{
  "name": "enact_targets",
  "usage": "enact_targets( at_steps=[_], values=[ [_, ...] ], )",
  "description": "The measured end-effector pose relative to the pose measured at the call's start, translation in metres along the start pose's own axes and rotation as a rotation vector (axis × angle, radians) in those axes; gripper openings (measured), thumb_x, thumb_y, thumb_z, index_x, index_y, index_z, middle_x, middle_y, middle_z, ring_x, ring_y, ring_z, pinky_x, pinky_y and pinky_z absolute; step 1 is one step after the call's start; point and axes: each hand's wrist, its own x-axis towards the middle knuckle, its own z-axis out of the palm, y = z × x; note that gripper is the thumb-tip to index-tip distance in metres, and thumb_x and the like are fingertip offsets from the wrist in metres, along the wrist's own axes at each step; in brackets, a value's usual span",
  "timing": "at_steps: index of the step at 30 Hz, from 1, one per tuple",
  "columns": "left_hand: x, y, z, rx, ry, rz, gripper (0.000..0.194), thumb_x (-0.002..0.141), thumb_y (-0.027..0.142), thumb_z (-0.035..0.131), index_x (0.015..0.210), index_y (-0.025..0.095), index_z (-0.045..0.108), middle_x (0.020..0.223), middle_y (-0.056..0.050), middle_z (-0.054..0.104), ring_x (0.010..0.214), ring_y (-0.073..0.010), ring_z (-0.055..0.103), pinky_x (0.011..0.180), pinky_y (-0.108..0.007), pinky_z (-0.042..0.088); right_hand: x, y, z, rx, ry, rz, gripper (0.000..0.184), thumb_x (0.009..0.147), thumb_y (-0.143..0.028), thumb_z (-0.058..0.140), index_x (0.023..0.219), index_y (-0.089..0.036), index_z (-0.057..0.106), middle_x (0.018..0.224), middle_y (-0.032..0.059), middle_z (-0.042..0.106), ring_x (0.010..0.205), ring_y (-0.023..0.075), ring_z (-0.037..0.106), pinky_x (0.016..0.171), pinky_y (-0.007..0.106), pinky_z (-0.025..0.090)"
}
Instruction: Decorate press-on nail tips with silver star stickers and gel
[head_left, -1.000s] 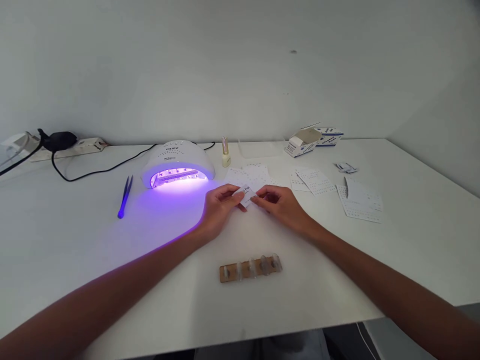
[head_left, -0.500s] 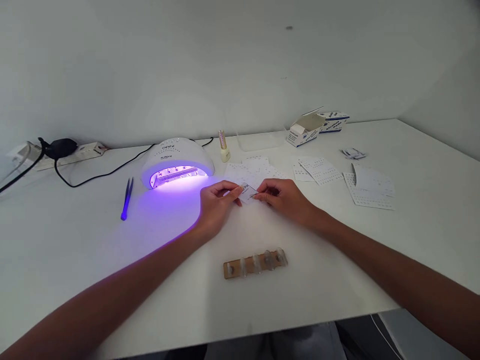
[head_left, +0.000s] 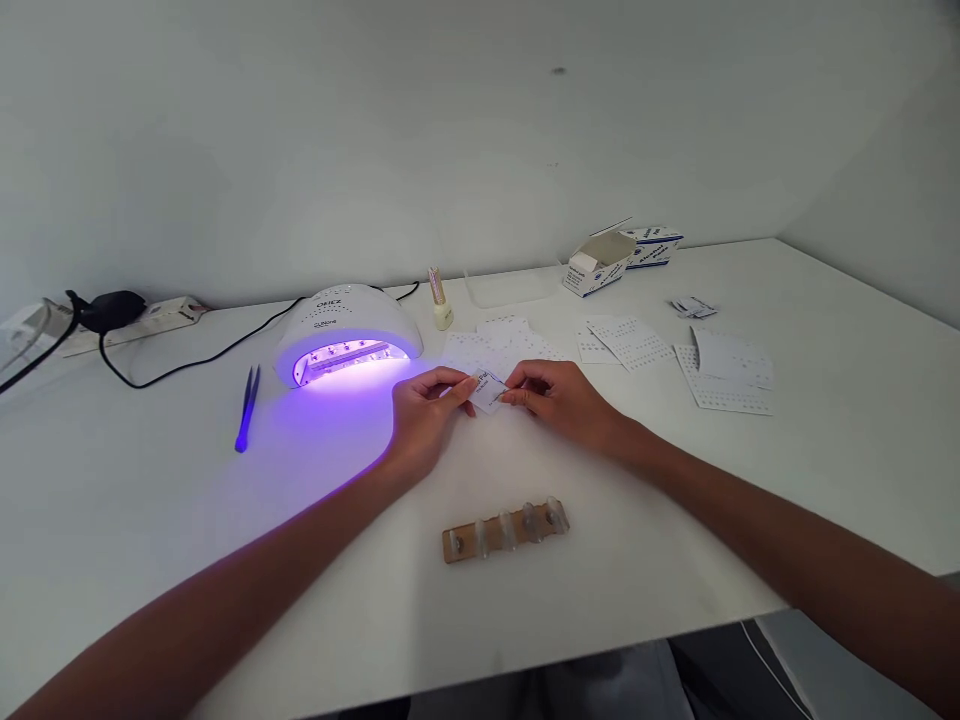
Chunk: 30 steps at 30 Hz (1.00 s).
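Note:
Between my two hands is a small white alcohol pad packet (head_left: 487, 390) with dark print. My left hand (head_left: 431, 410) pinches its left side between thumb and fingers. At the packet's right edge, my right hand (head_left: 555, 400) is closed in a pinch on it. Nearer to me on the table lies a narrow brown strip (head_left: 493, 537) carrying several clear nail tips (head_left: 508, 530). Left of my left hand stands a white nail lamp (head_left: 349, 330), glowing purple underneath.
Tweezers (head_left: 247, 410) lie left of the lamp. Behind my hands are a polish bottle (head_left: 441, 305), a clear tray (head_left: 510, 290) and several sticker sheets (head_left: 630, 343). An open alcohol pad box (head_left: 598, 268) and loose packets (head_left: 692, 307) are at the back right. A black cable (head_left: 202, 358) runs leftward.
The view has shifted slightly, so the things on the table appear a little further left. Both hands keep their pinch on the packet, with no clear change in it.

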Motion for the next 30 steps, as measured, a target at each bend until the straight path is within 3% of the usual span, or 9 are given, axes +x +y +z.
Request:
enact_targets(
  at_steps=[8, 14, 24, 30],
  values=[
    [-0.0003, 0.0037, 0.0007, 0.069, -0.023, 0.003, 0.01, 0.069, 0.023, 0.075, 0.069, 0.015, 0.07, 0.07, -0.002, 0.065, 0.058, -0.01, 0.057, 0.062, -0.027, 0.045, -0.0002, 0.0046, 0.004, -0.063, 0.043, -0.043, 0.011, 0.079, -0.03, 0.066, 0.073, -0.02, 0.066, 0.062, -0.0037, 0.057, 0.057, 0.0094, 0.044, 0.054, 0.024, 0.035],
    [-0.0017, 0.005, 0.0019, 0.112, -0.007, 0.018, 0.008, 0.069, 0.022, 0.074, 0.068, 0.016, 0.07, 0.065, 0.0, 0.062, 0.059, -0.0086, 0.054, 0.061, -0.024, 0.042, -0.0011, -0.0007, 0.0018, -0.075, 0.093, 0.015, 0.016, 0.08, -0.033, 0.065, 0.072, -0.019, 0.066, 0.058, -0.0031, 0.055, 0.054, 0.0097, 0.045, 0.052, 0.024, 0.034],
    [-0.0026, 0.0088, 0.0048, 0.17, 0.051, 0.066, 0.009, 0.07, 0.022, 0.074, 0.066, 0.015, 0.069, 0.062, 0.0, 0.062, 0.058, -0.0083, 0.054, 0.06, -0.023, 0.044, -0.0012, 0.0026, 0.0036, -0.106, 0.085, -0.099, 0.014, 0.08, -0.03, 0.065, 0.072, -0.019, 0.066, 0.059, -0.0034, 0.056, 0.054, 0.0085, 0.043, 0.052, 0.023, 0.035],
    [-0.0049, 0.0095, 0.0053, 0.168, 0.067, 0.104, 0.01, 0.07, 0.022, 0.074, 0.066, 0.015, 0.068, 0.066, 0.0, 0.062, 0.057, -0.008, 0.054, 0.06, -0.024, 0.045, -0.0032, -0.0024, 0.0026, -0.097, 0.081, -0.022, 0.019, 0.079, -0.037, 0.066, 0.071, -0.019, 0.067, 0.056, -0.003, 0.054, 0.052, 0.0096, 0.043, 0.05, 0.024, 0.033]
  ],
)
